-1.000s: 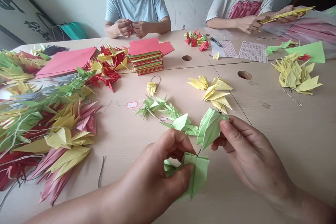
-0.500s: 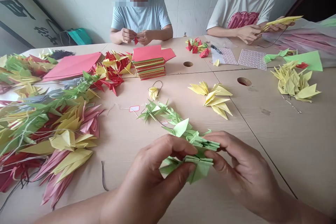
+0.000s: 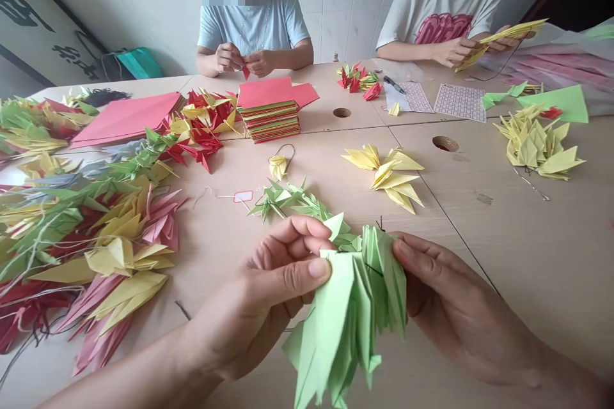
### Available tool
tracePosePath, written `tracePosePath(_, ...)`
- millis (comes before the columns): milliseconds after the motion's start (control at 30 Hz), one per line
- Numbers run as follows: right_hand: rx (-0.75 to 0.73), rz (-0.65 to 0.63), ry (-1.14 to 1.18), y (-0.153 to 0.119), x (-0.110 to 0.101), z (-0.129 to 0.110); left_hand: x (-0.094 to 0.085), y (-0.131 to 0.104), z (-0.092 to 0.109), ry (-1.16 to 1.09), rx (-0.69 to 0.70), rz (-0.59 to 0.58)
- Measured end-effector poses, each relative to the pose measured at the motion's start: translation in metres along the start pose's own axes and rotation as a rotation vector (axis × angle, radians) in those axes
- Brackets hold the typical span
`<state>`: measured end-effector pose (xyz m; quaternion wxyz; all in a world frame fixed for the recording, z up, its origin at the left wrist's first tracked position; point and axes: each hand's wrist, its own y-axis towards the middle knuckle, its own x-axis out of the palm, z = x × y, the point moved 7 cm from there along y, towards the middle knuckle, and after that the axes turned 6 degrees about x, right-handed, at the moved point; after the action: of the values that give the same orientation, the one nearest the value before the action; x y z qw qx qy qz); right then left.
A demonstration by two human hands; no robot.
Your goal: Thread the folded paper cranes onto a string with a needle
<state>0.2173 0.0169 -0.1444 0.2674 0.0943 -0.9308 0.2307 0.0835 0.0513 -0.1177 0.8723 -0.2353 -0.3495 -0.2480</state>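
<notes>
Between my hands hangs a bunch of folded green paper pieces (image 3: 336, 313), with a dark thread running through it. My left hand (image 3: 268, 287) pinches the left part between thumb and fingers. On the other side, my right hand (image 3: 451, 294) grips the bunch's right edge; its fingertips are partly hidden behind the paper. A string of green folded paper (image 3: 300, 201) trails away across the table just beyond my hands. Several yellow folded pieces (image 3: 391, 172) lie past my right hand, and a small yellow one with a thread loop (image 3: 278, 167) lies farther left.
Strung, many-coloured paper pieces (image 3: 119, 255) are heaped on the left. Farther back sit a stack of coloured paper (image 3: 268, 118) and red sheets (image 3: 129, 118). A yellow bunch (image 3: 540, 144) lies at right. Across the table, two people (image 3: 254, 25) handle paper. The tabletop has round holes (image 3: 445, 143).
The green bunch has been turned, and its long pointed pieces now hang down toward me. My hands have moved slightly apart. At the far right, the person's yellow bundle has spread.
</notes>
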Motion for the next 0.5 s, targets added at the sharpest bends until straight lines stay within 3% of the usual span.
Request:
tracePosePath(267,0.116,-0.091,0.214,0.0027,0.0068,0.0050,-0.0019,-0.0025,-0.0104,-0.228,-0.137,0.025)
tracePosePath(400,0.081,-0.051,0.149,0.0039,0.0020,0.0040,-0.0004,-0.0009,-0.0062,-0.190,-0.099,0.002)
tracePosePath(500,-0.025,0.020,-0.041,0.0019,-0.0020,-0.0019,0.0016,-0.0017,-0.0031,-0.006,-0.028,-0.026)
